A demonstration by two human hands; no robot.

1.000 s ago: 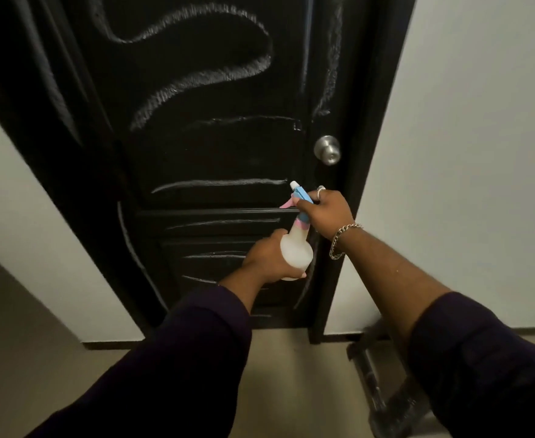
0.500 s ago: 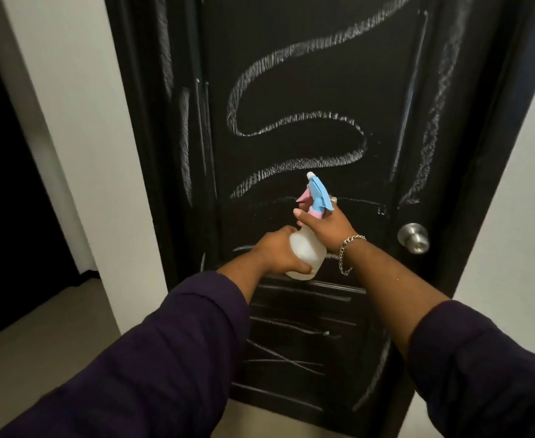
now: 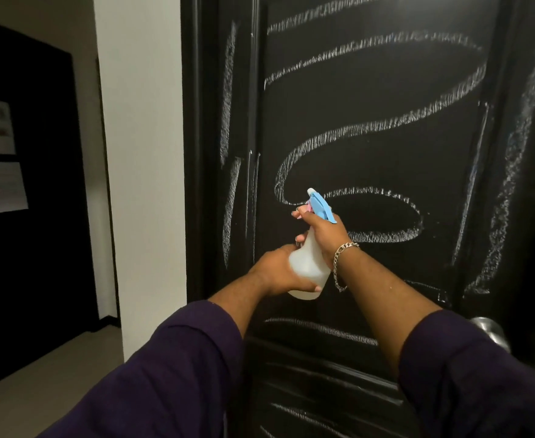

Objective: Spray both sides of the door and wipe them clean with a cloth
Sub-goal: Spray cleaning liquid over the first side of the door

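Observation:
A black panelled door (image 3: 370, 99) fills the view, covered with white chalk squiggles and streaks. I hold a white spray bottle (image 3: 309, 267) with a blue and pink spray head in front of its middle panel. My right hand (image 3: 321, 230) grips the bottle's neck, a finger on the pink trigger, the nozzle pointing up and left at the door. My left hand (image 3: 279, 271) grips the bottle's body from below and the left. No cloth is in view.
A silver door knob (image 3: 490, 330) shows at the right, partly behind my right sleeve. A white wall (image 3: 139, 153) stands left of the door frame. Further left is a dark board (image 3: 32, 197) with two paper sheets, above a beige floor (image 3: 38, 380).
My view rose and swung left, from the lower door and knob to the upper panel. Both hands lifted the bottle from knob height to the middle of the door.

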